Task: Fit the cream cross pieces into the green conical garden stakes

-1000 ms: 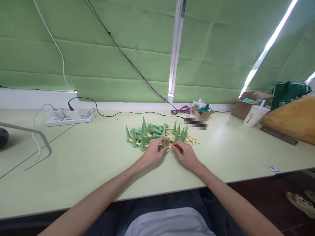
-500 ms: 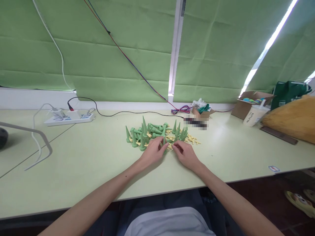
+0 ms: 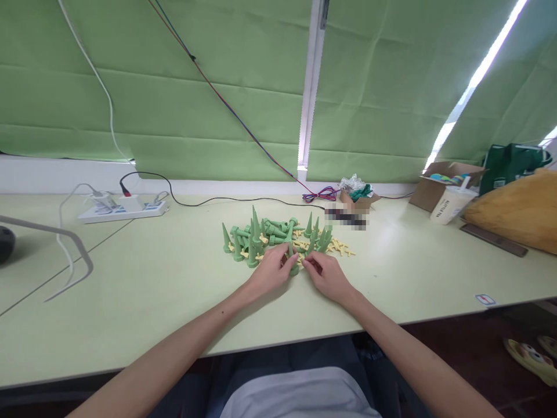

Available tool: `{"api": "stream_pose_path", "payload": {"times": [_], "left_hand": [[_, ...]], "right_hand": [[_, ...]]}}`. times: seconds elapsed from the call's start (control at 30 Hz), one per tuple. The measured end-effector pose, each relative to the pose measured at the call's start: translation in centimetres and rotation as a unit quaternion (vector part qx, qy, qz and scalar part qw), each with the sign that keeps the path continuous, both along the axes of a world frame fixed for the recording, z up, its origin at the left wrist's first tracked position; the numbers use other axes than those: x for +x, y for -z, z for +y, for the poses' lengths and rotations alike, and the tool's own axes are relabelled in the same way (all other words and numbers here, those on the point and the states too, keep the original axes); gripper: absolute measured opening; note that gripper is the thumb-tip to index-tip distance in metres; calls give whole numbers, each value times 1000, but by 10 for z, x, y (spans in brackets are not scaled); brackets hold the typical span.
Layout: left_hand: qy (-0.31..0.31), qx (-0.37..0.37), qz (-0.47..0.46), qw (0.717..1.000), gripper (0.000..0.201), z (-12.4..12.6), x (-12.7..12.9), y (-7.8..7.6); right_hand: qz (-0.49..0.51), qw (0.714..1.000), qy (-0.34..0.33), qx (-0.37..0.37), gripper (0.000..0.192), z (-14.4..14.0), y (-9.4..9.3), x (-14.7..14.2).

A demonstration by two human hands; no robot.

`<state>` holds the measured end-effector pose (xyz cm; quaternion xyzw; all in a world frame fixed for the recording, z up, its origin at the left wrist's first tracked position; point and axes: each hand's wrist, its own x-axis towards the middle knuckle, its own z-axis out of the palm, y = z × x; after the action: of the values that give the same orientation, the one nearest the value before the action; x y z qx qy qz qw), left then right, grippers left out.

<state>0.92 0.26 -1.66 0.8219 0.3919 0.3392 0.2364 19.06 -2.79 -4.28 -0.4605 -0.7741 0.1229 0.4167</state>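
My left hand [image 3: 273, 268] is closed around a green plastic watering spike [image 3: 294, 270], holding it with its wide base down near the table. Just right of it, my right hand [image 3: 327, 274] is pinched, its fingertips by the spike, on what looks like a small yellow valve, mostly hidden. Behind both hands lies a pile of green spikes [image 3: 278, 226], some standing point up and others on their sides. Several upright spikes [image 3: 251, 255] stand left of my left hand, a few with yellow valves beside them. Loose yellow valves [image 3: 340, 247] are scattered behind my right hand.
A white power strip [image 3: 124, 213] with plugs lies at the back left, near a grey bent bar [image 3: 82, 249]. At the back are a small box [image 3: 360, 200] and a coiled cable [image 3: 321, 194]. A carton [image 3: 424, 191] and cup [image 3: 450, 204] stand right.
The green spike in my left hand now shows more of its body and base between the hands. My right fingertips have shifted slightly left.
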Motion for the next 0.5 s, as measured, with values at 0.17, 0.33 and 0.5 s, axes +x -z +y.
{"api": "stream_pose_path", "payload": {"times": [0.17,0.33,0.5], "left_hand": [[3,-4,-9,1000,26,0,0,-2],[8,-8,-12,1000,27,-1,0,-4],[22,-15,-18,999,28,-2,0,-2]], "right_hand": [[0,1000,-5,3,19,0,1,1],[4,1000,-8,10,18,-1,1,1],[2,1000,-11,19,19,0,1,0]]}}
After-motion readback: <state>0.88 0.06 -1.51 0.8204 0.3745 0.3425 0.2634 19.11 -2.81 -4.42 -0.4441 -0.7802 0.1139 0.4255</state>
